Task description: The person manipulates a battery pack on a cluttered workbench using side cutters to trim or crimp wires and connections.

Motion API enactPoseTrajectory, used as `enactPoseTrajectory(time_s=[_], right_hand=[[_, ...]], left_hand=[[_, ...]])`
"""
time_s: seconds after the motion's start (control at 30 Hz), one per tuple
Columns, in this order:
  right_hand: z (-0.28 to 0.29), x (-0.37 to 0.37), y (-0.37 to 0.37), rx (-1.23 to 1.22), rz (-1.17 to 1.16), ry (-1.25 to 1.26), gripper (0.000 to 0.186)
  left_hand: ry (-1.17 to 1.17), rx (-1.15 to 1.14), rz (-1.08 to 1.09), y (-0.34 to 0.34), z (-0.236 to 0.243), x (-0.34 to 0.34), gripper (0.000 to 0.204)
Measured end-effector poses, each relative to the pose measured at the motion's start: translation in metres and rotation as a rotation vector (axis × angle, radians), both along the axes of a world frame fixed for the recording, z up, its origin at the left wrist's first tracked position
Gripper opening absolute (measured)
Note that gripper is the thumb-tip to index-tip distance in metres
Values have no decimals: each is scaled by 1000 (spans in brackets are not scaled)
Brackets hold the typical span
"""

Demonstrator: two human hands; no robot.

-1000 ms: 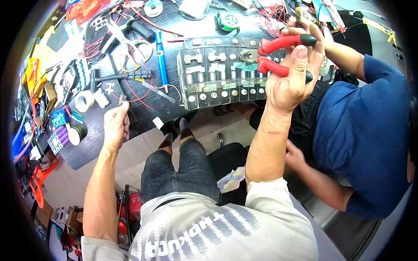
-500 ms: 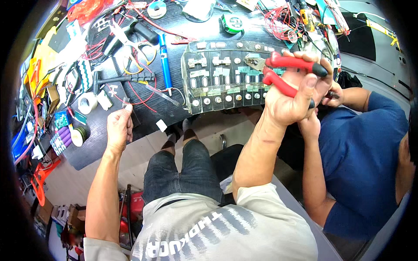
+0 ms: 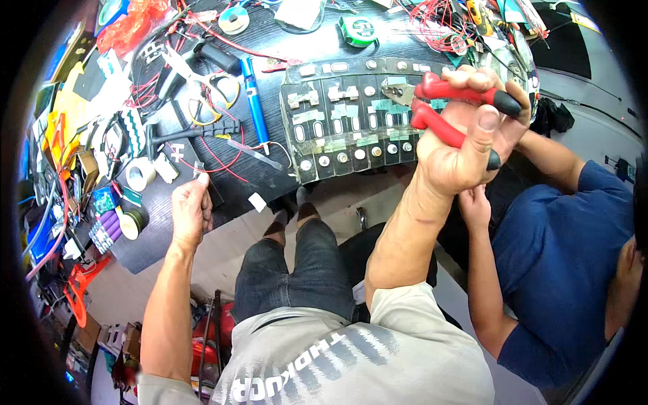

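My right hand (image 3: 466, 145) grips a pair of pliers (image 3: 439, 91) with red handles and black ends. Their handles are spread, and the metal jaws point left over a black battery pack (image 3: 347, 125). That pack carries rows of round terminals, metal tabs and pale green tape strips. At the table's front edge, my left hand (image 3: 192, 212) is closed, its thumb and finger pinching a small, shiny flat piece (image 3: 199, 167) too small to name. A small white square (image 3: 257, 202) lies at the edge, right of that hand.
Around the left hand lie a black-handled hammer (image 3: 192, 131), scissors (image 3: 202, 84), a blue pen-like tool (image 3: 254, 101) and tape rolls (image 3: 140, 173). A green tape measure (image 3: 358, 31) and red wire coils (image 3: 439, 25) are farther back. A person in a blue shirt (image 3: 567, 263) sits close on the right.
The whole view has shifted a little. My right hand, still holding the pliers, is slightly farther right; the left hand keeps its pinch on the small piece.
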State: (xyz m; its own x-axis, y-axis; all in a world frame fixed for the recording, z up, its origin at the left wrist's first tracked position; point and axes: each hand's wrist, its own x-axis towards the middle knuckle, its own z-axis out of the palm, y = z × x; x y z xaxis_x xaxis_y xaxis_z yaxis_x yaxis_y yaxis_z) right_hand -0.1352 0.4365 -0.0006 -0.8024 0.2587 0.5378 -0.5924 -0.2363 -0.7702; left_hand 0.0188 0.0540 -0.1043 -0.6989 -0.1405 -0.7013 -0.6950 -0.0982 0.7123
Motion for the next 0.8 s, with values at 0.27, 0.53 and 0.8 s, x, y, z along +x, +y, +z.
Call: enactPoseTrajectory(time_s=[0.27, 0.53, 0.8], right_hand=[[-10, 6, -11, 22, -130, 47, 60], [-8, 2, -18, 43, -101, 85, 63], [6, -10, -16, 160, -26, 17, 42]], left_hand=[[22, 10, -29, -3, -3, 5, 60], [44, 42, -13, -3, -5, 4, 59], [48, 51, -6, -3, -1, 4, 60]])
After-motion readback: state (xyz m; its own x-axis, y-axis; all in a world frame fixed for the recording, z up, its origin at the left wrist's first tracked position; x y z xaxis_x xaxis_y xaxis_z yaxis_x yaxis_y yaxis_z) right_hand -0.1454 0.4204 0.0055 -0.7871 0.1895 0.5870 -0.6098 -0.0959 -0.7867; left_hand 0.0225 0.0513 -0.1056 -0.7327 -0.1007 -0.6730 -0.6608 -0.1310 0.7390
